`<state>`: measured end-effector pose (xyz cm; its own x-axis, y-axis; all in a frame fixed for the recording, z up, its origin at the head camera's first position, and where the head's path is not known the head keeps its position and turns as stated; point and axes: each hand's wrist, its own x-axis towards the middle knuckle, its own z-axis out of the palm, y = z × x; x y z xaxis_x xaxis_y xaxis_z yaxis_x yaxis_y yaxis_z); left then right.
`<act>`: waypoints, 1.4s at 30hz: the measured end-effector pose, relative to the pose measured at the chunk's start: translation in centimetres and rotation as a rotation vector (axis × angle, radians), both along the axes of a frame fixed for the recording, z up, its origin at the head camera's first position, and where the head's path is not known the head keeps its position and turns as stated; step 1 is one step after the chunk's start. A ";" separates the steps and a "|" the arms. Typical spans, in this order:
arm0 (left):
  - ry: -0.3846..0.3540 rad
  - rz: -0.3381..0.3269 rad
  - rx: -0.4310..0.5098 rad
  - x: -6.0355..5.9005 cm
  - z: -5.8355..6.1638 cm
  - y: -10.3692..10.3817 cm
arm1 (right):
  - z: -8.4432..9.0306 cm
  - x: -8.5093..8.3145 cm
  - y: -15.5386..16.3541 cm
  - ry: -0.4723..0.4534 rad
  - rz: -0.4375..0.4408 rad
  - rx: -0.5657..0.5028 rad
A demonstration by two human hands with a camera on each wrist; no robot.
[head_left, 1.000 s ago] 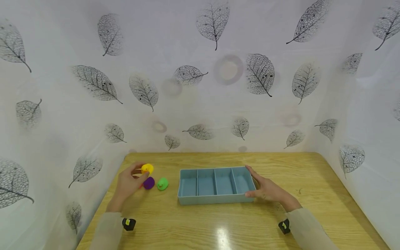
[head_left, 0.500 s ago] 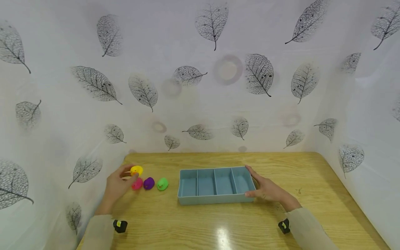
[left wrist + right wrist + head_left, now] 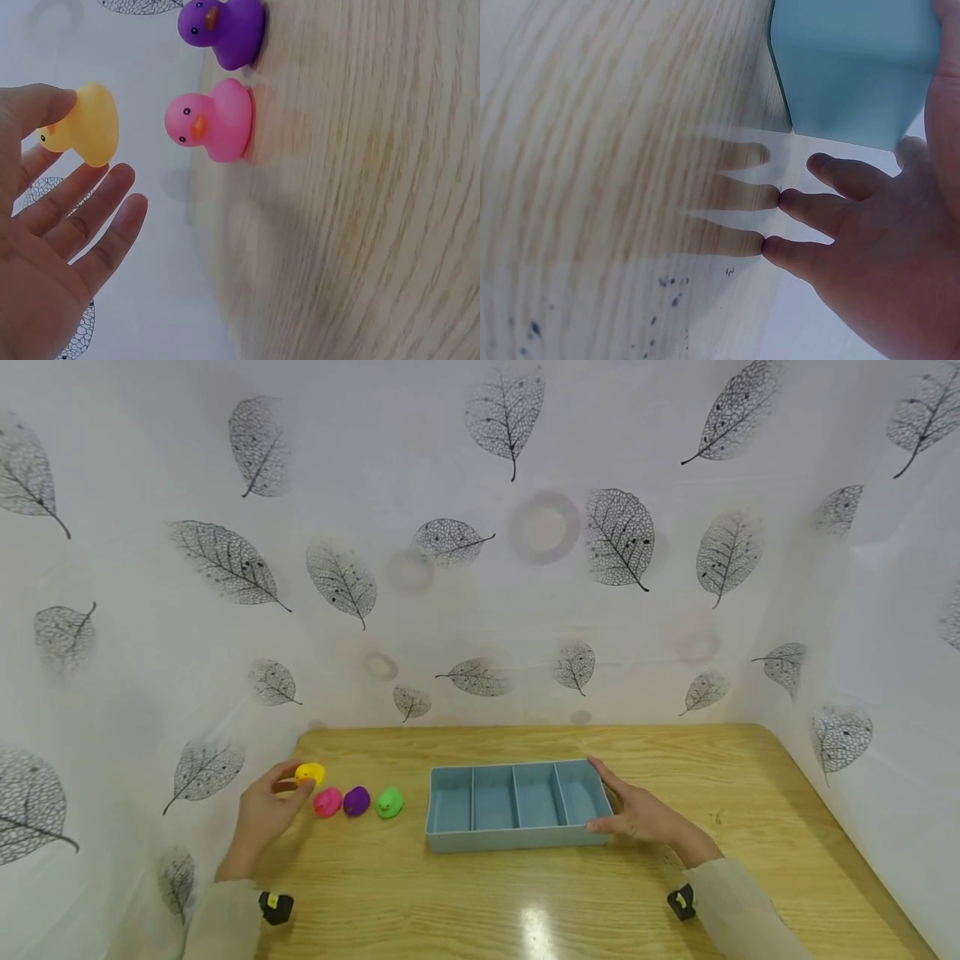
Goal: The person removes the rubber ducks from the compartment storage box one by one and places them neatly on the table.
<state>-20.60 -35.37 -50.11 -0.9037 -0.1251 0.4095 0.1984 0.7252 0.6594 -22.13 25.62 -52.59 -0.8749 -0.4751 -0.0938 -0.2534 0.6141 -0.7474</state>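
Observation:
Three rubber ducks stand in a row on the wooden table (image 3: 525,902): pink (image 3: 327,802), purple (image 3: 356,801) and green (image 3: 389,802). Just left of the pink duck (image 3: 214,120), my left hand (image 3: 296,781) pinches a yellow duck (image 3: 309,773) between thumb and forefinger. In the left wrist view the yellow duck (image 3: 88,126) is under the thumb, and the other fingers (image 3: 105,195) are stretched out. A blue tray (image 3: 517,838) with four compartments lies mid-table. My right hand (image 3: 637,814) rests against its right end, thumb on the near corner, remaining fingers (image 3: 810,210) flat on the table.
White sheets printed with leaves (image 3: 480,543) close in the table at the back and both sides. A small black camera sits on each wrist (image 3: 275,907) (image 3: 681,902). Bare wood lies in front of the tray and to its right.
My left hand has carried the yellow duck leftward, uncovering the pink duck. The yellow duck is now at the left end of the row. The right hand and tray have not moved.

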 end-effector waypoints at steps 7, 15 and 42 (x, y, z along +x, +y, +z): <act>0.002 0.007 -0.029 0.4 -0.4 -0.5 | 0.4 0.1 -0.2 -0.020 -0.007 0.002; -0.017 0.007 -0.051 0.7 -1.1 -1.2 | 0.4 0.1 -0.1 -0.015 -0.006 0.006; -0.327 0.067 -0.032 1.2 -3.0 -2.1 | 0.0 0.0 -0.1 -0.024 -0.001 -0.020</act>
<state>-19.36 -37.51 -53.08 -0.9781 -0.1803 0.1041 -0.0684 0.7508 0.6569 -22.14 25.52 -52.54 -0.8728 -0.4766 -0.1056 -0.2348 0.5994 -0.7652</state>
